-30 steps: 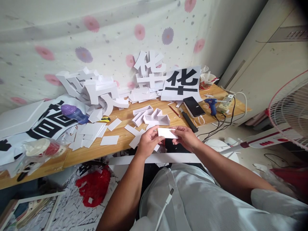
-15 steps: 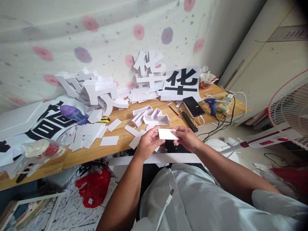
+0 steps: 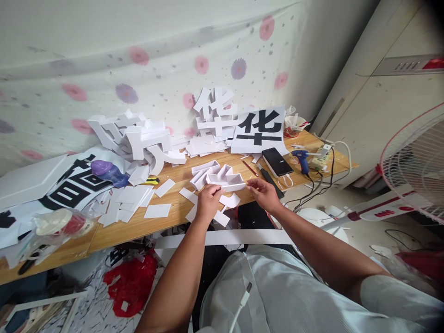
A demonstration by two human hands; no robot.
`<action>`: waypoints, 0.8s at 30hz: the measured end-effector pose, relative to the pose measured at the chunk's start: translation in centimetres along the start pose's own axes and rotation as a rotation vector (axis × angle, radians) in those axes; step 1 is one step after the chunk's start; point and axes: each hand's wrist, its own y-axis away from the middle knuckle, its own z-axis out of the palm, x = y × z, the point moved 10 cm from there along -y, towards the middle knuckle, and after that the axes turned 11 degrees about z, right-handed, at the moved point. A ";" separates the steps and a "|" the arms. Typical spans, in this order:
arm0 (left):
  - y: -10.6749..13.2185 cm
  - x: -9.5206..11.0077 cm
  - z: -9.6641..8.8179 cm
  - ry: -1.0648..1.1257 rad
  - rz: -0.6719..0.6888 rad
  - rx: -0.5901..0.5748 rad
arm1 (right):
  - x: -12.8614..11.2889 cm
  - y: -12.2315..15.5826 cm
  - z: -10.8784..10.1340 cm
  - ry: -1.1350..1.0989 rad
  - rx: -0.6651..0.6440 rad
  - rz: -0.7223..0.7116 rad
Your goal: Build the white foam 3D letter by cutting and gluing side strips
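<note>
My left hand point(image 3: 209, 202) is closed in a pinch at the table's front, by the near side of a white open-topped box letter part point(image 3: 225, 179). Opposite it, my right hand point(image 3: 265, 194) has thumb and forefinger pinched near that part's right corner. Between the fingertips a small white board piece point(image 3: 234, 188) shows almost edge-on, and its outline blends with the box wall. I cannot tell whether the two touch. Beside it lies a second white box strip point(image 3: 205, 174). Loose white board pieces point(image 3: 229, 200) lie just below my hands.
A blue glue gun point(image 3: 302, 162), phone point(image 3: 277, 162), black-handled tool point(image 3: 270, 180) and pencil point(image 3: 249, 167) are on the right. White letters point(image 3: 145, 138), a yellow cutter point(image 3: 152, 180) and a purple bottle point(image 3: 109, 173) stand left. A printed character sheet point(image 3: 259, 147) leans behind. A fan point(image 3: 416, 166) is at right.
My hands have moved forward and apart, from in front of the table edge to the box part. The white board piece has turned from face-up to nearly edge-on. The view has tilted up slightly.
</note>
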 end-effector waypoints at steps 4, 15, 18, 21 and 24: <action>-1.2 -4.3 1.1 0.004 -0.197 -0.060 | 1.1 -2.2 0.1 -0.031 -0.062 0.047; -2.1 -7.5 2.6 0.039 -0.236 -0.084 | 2.4 -2.5 0.5 -0.056 -0.196 0.035; -2.1 -7.3 2.4 -0.010 -0.194 -0.071 | 1.9 -2.4 0.7 -0.034 -0.218 0.024; -2.1 -6.7 2.3 -0.076 -0.165 -0.091 | 1.7 -2.3 0.9 -0.001 -0.237 0.051; -2.0 -6.2 2.2 -0.094 -0.155 -0.102 | 1.5 -2.4 1.1 0.023 -0.249 0.077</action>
